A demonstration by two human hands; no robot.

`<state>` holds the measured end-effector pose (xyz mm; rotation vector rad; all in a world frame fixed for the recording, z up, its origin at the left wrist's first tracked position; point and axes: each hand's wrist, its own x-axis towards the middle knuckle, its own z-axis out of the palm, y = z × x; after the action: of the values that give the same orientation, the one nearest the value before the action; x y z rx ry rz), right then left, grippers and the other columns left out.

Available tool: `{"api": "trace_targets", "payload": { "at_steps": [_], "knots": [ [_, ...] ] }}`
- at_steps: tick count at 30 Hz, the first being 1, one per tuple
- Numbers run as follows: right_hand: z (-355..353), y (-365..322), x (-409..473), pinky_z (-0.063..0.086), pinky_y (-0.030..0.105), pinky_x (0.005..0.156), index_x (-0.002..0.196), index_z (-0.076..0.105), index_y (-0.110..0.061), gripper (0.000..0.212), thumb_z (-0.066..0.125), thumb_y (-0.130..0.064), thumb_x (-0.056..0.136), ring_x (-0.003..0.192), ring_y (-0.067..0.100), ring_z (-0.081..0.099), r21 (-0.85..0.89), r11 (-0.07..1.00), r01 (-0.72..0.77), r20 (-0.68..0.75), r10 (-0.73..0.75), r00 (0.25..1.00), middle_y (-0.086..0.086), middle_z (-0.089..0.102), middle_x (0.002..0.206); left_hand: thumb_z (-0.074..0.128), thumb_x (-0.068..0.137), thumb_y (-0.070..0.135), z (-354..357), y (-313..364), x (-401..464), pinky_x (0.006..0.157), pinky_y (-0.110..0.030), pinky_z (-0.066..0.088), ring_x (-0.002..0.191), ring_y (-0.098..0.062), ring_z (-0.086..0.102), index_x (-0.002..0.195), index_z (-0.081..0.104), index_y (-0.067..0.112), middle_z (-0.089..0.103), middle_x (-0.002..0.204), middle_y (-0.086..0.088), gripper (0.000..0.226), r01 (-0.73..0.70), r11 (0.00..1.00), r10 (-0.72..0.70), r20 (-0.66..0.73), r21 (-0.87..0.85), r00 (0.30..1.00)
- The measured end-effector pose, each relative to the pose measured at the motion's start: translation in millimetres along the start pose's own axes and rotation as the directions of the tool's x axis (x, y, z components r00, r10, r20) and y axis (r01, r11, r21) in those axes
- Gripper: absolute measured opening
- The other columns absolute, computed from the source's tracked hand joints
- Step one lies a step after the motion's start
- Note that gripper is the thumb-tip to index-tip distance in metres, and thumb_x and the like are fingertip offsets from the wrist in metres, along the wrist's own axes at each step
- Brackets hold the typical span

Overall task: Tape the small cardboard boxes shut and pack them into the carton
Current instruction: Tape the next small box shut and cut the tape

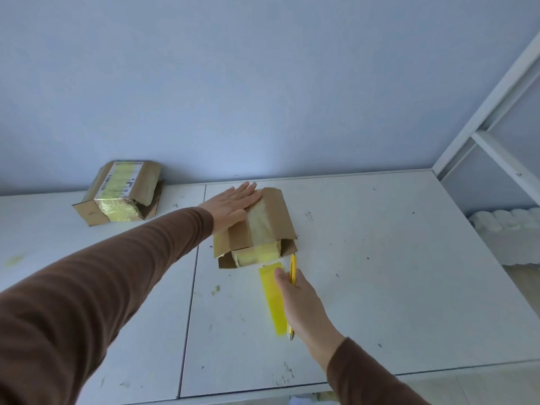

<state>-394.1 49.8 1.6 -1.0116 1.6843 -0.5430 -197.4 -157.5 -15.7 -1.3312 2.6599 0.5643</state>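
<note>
Left hand, fingers flat, presses the centre-frame box. Right hand grips a yellow cutter at the yellow tape strip. Second box upper left.

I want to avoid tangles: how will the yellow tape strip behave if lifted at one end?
The yellow tape strip looks thin and translucent, so it probably flops and weighs little. It lies flat on the white table, perhaps stuck, so it may peel rather than slide. Being tape, it could fold onto itself.
</note>
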Motion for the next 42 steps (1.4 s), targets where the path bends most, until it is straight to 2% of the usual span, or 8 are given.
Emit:
{"api": "trace_targets", "payload": {
  "at_steps": [9, 12, 19, 22, 24, 28, 32, 42],
  "knots": [
    [20.3, -5.4, -12.0, 0.039, 0.015, 0.072, 0.107, 0.051, -0.029, 0.018, 0.044, -0.045, 0.107, 0.115, -0.008, 0.038, 0.354, 0.931, -0.092, 0.159, 0.037, 0.987, 0.002, 0.053, 0.141, 0.016, 0.098, 0.071, 28.4, 73.3, 22.8, 0.127, -0.036, -0.004, 0.156, -0.016, -0.01, 0.163, 0.004, 0.024, -0.007, 0.171, -0.002, 0.08, 0.289, 0.956, -0.291, -0.204, -0.04, 0.935],
    [27.0, 0.0, -8.0, 0.042, 0.019, 0.094, 0.125, 0.051, -0.019, 0.031, 0.042, -0.043, 0.107, 0.118, -0.003, 0.036, 0.39, 0.915, -0.107, 0.187, 0.035, 0.982, 0.009, 0.047, 0.147, 0.013, 0.094, 0.077, 45.5, 64.3, 20.8, 0.128, -0.038, -0.001, 0.157, -0.017, -0.01, 0.163, -0.001, 0.027, -0.008, 0.17, -0.002, 0.086, 0.301, 0.953, -0.277, -0.298, 0.036, 0.913],
    [19.7, -7.5, -10.6, 0.039, 0.029, 0.086, 0.124, 0.04, -0.031, 0.027, 0.041, -0.051, 0.106, 0.108, 0.015, 0.054, 0.364, 0.919, -0.153, 0.305, 0.038, 0.952, 0.004, 0.052, 0.124, 0.014, 0.087, 0.08, 25.7, 68.0, 13.0, 0.127, -0.041, -0.005, 0.156, -0.019, -0.013, 0.162, 0.005, 0.032, -0.004, 0.171, -0.002, 0.09, 0.219, 0.955, -0.27, -0.278, -0.2, 0.922],
    [4.1, -0.8, -10.5, 0.04, 0.027, 0.088, 0.114, 0.048, -0.031, 0.023, 0.044, -0.052, 0.105, 0.099, 0.009, 0.05, 0.315, 0.937, -0.148, 0.355, 0.028, 0.934, -0.005, 0.053, 0.113, 0.048, 0.09, 0.063, 7.4, 74.6, -22.8, 0.123, -0.04, 0.021, 0.15, -0.023, 0.028, 0.154, 0.036, 0.031, 0.035, 0.16, -0.006, 0.073, 0.082, 0.798, -0.431, -0.468, -0.598, 0.772],
    [-11.5, 9.0, -3.9, 0.045, 0.024, 0.073, 0.104, 0.056, -0.026, 0.023, 0.047, -0.047, 0.105, 0.078, 0.009, 0.054, 0.278, 0.958, -0.064, 0.274, -0.015, 0.962, 0.001, 0.061, 0.101, 0.063, 0.091, 0.045, 22.5, 88.4, -63.6, 0.092, -0.036, 0.05, 0.1, -0.013, 0.058, 0.122, 0.062, 0.026, 0.061, 0.113, -0.001, 0.037, 0.131, 0.753, -0.553, -0.512, -0.645, 0.657],
    [-48.2, 15.8, 23.2, 0.042, 0.029, 0.058, 0.104, 0.056, -0.029, 0.03, 0.072, -0.05, 0.09, 0.063, 0.012, 0.053, -0.081, 0.971, 0.224, 0.153, -0.21, 0.966, -0.001, 0.058, 0.08, 0.067, 0.087, 0.059, 76.1, 114.1, -119.0, 0.065, -0.033, 0.053, 0.072, -0.018, 0.058, 0.103, 0.063, 0.024, 0.064, 0.086, -0.005, 0.04, 0.352, 0.327, -0.69, 0.033, -0.877, 0.723],
    [-56.6, -4.5, 40.5, 0.041, 0.031, 0.059, 0.103, 0.043, -0.025, 0.035, 0.059, -0.056, 0.096, 0.064, 0.015, 0.049, -0.362, 0.818, 0.446, 0.301, -0.35, 0.887, -0.004, 0.052, 0.079, 0.063, 0.096, 0.046, 80.4, 125.4, -123.2, 0.067, -0.032, 0.057, 0.077, -0.021, 0.065, 0.112, 0.07, 0.02, 0.067, 0.092, -0.009, 0.031, 0.3, -0.182, -0.538, 0.35, -0.936, 0.767],
    [-43.5, -21.6, 62.7, 0.021, 0.034, 0.048, 0.099, 0.046, -0.02, 0.027, 0.028, -0.035, 0.111, 0.061, 0.026, 0.047, -0.817, 0.064, 0.573, 0.453, -0.544, 0.706, -0.005, 0.047, 0.07, 0.066, 0.097, 0.026, 74.3, 130.5, -118.1, 0.058, -0.028, 0.057, 0.073, -0.018, 0.065, 0.112, 0.07, 0.017, 0.068, 0.087, -0.004, 0.018, 0.201, -0.22, -0.566, 0.293, -0.955, 0.771]
  ]
}}
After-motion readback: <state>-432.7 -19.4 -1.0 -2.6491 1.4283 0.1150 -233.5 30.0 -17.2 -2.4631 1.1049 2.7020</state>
